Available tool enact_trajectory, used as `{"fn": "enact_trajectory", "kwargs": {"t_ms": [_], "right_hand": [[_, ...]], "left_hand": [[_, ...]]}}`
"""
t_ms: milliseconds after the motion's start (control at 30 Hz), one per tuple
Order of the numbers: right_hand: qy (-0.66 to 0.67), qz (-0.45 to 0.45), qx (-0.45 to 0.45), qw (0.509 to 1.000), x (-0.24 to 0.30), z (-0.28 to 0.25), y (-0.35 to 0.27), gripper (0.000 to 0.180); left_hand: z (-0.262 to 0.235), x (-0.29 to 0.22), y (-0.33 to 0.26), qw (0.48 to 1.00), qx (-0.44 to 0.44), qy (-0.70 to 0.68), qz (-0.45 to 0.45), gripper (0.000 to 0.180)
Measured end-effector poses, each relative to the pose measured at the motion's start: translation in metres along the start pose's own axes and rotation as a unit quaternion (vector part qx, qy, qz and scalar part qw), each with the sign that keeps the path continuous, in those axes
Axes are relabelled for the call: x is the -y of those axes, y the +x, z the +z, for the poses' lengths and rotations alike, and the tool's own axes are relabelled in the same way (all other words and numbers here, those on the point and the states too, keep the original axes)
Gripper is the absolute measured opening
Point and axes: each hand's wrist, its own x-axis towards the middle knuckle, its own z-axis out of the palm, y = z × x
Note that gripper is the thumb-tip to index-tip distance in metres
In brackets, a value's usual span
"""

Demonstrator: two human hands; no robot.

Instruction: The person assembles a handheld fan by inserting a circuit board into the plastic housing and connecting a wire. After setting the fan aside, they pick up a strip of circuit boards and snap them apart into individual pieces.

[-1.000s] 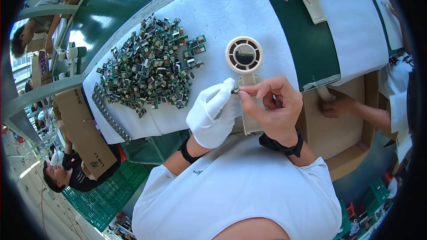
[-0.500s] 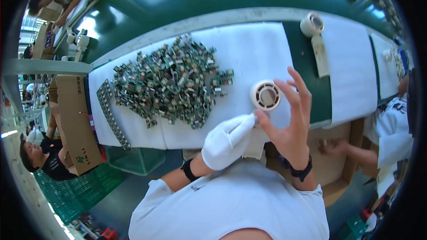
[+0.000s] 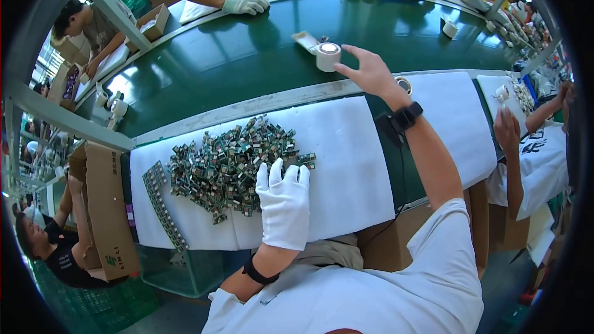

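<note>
My left hand (image 3: 284, 210), in a white glove, rests at the right side of a heap of small green circuit boards (image 3: 213, 170). Its fingers are spread over the boards, and nothing shows gripped in them. Bare and stretched forward, my right hand (image 3: 374, 74) is over the green belt, thumb and fingers apart. Just left of its fingertips stands a white round fan-like housing (image 3: 328, 60) with a flat cream handle; whether the thumb touches it I cannot tell. A strip of joined circuit boards (image 3: 164, 204) lies left of the heap on the white foam sheet (image 3: 346, 173).
The green belt (image 3: 247, 49) runs beyond a pale metal rail (image 3: 247, 111). Across it is a co-worker's gloved hand (image 3: 245, 4). A cardboard box (image 3: 108, 204) stands at left, a green bin (image 3: 179, 272) below the table edge. A dark cable (image 3: 403, 179) hangs near my right forearm.
The fan-like housing has gone from in front of me to the belt. My right hand has reached far forward; my left hand has moved left onto the circuit boards. The view has tilted up.
</note>
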Motion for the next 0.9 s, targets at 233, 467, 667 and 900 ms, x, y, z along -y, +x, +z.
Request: {"fn": "enact_trajectory", "kwargs": {"t_ms": [233, 467, 667, 900], "right_hand": [[-0.186, 0.046, 0.112, 0.975, -0.056, -0.092, -0.061, 0.059], [-0.091, 0.085, 0.007, 0.992, 0.006, -0.12, -0.091, 0.046], [-0.112, 0.035, 0.161, 0.98, 0.095, -0.082, -0.154, 0.049], [-0.112, 0.114, 0.027, 0.987, 0.114, -0.087, -0.199, 0.031]], "left_hand": [[0.003, 0.01, -0.005, 0.998, -0.007, -0.043, 0.04, 0.032], [0.0, -0.005, -0.015, 0.972, 0.002, -0.197, 0.126, 0.039], [0.0, -0.005, -0.031, 0.964, 0.12, -0.184, 0.148, 0.04], [0.0, 0.0, -0.019, 0.907, 0.042, -0.399, 0.127, 0.039]]}}
